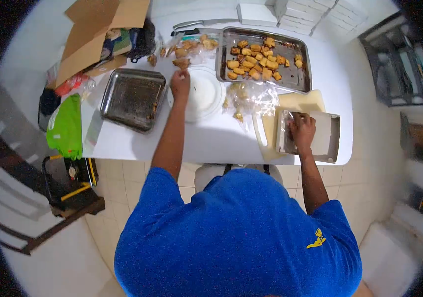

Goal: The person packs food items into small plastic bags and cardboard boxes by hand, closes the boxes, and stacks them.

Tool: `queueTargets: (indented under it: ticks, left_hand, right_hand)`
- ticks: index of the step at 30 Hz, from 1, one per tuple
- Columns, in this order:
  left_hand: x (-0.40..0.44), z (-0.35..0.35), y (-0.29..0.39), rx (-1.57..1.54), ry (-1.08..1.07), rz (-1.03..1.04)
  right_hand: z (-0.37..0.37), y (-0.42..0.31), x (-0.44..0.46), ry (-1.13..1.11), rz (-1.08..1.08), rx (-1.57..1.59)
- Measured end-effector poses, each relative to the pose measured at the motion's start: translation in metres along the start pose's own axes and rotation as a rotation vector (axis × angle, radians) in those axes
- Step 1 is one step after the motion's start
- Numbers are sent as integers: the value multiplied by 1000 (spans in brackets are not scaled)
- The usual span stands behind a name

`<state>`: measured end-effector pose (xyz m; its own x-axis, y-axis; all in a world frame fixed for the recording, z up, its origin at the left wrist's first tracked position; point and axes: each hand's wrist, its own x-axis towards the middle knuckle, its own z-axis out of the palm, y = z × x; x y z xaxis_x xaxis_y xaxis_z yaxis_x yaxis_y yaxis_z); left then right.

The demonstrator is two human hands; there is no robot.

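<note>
**One hand in the open box, the other out at the far pieces**

The right hand point(303, 131) is down in the left part of the open box point(326, 132), which stands at the right, partly over the cutting board point(303, 102) and close to the near edge of the counter point(211, 143). Its fingers curl downward; whether that grip pinches anything I cannot tell. The left hand point(180, 86) reaches to the far side, fingertips just beside a brown piece point(182, 64) and left of the white plate point(204, 96). Its fingers look drawn in, but the frame does not show whether they hold something.

To do this well, I would slide the box farther in, since pressing on it so near the edge could tip it. Rest the right hand lightly, as the thin walls look easy to bend. With the left, a loose fingertip grip should suit the piece, which may crumble if squeezed. Lift it high enough to clear the plate and the clear bag point(253, 96) lying between there and the box.
</note>
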<state>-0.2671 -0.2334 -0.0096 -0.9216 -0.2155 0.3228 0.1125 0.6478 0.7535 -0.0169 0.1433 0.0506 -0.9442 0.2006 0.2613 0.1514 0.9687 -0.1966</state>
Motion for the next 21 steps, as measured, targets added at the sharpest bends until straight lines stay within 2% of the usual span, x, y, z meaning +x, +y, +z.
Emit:
queueTargets:
  ticks: [1,3,4,6,7,8,11,14,20,21]
  left_hand:
    - [31,13,-24,93,-46,71]
    - [85,47,-83,-28,-324,211]
    - [108,62,-104,-68,-477,289]
    - [134,70,-111,-125,-734,392]
    - [128,75,-103,-84,-769,364]
    - [130,73,-103,-28,-794,333]
    - [156,64,-110,176,-798,254]
    - [151,57,-96,361,-812,363]
    - [138,47,-97,236,-599,507]
    - [143,53,-104,338,-675,433]
  right_hand:
    - [-4,-10,1,-14,94,-42]
    - [7,2,-4,60,3,-27]
    - [7,-2,-9,142,174,-49]
    - [4,11,-21,127,247,36]
    - [-4,9,-26,197,296,37]
    - [-13,6,-33,268,333,49]
    - [-26,14,-59,151,420,16]
    - [-21,14,-51,6,351,39]
    - [-8,-15,0,-236,422,78]
    - [4,-9,-2,-139,249,118]
